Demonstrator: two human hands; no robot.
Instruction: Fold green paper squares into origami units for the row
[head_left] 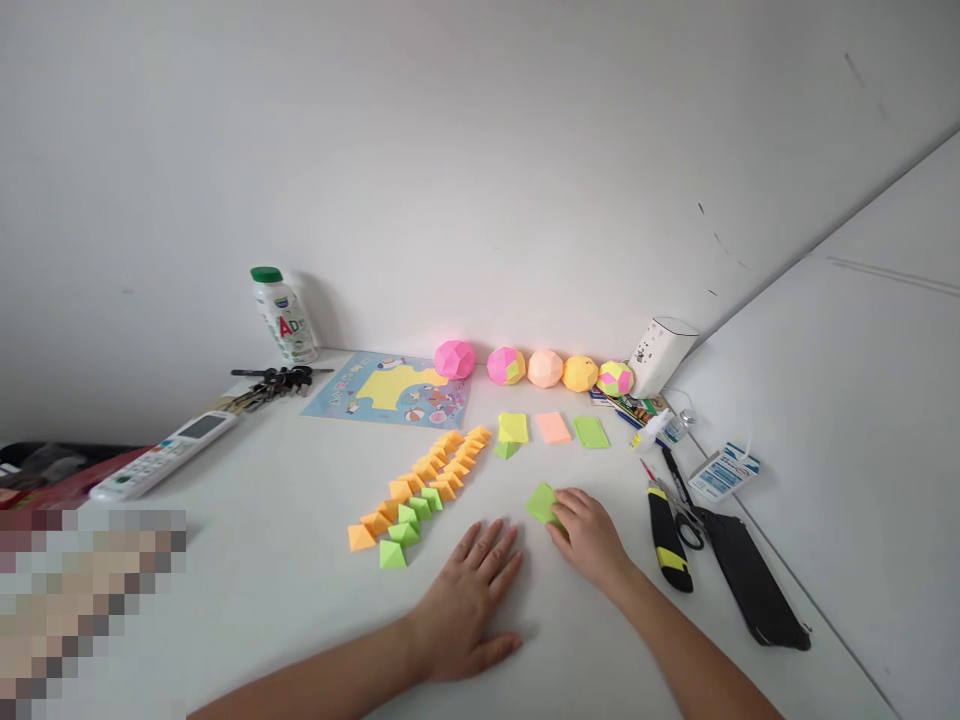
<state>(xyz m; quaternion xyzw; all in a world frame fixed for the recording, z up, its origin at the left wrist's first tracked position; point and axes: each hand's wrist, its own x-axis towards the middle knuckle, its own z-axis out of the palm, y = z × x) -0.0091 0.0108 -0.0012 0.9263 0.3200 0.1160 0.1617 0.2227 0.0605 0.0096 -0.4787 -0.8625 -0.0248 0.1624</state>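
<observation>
Flat on the white table [247, 600] lies my left hand [469, 605], its fingers spread and nothing in it. My right hand [589, 535] pinches the right edge of a green paper square [541, 502] just above or on the tabletop; I cannot tell which. To the left, orange folded paper pieces [401, 490] stand in slanting rows, with several green folded pieces [405, 530] beside their near end. Beyond my hands sit a yellow paper stack [514, 428], a peach paper stack [553, 428] and a green paper stack [592, 432]. Another green folded piece [507, 451] touches the yellow stack.
Several faceted paper balls [545, 368] line the wall. A patterned sheet [337, 405], bottle [285, 315], keys [277, 385] and remote [165, 455] are leftward. At right are a utility knife [667, 535], scissors [688, 528], black pouch [754, 580], small box [724, 470] and glue bottle [651, 430].
</observation>
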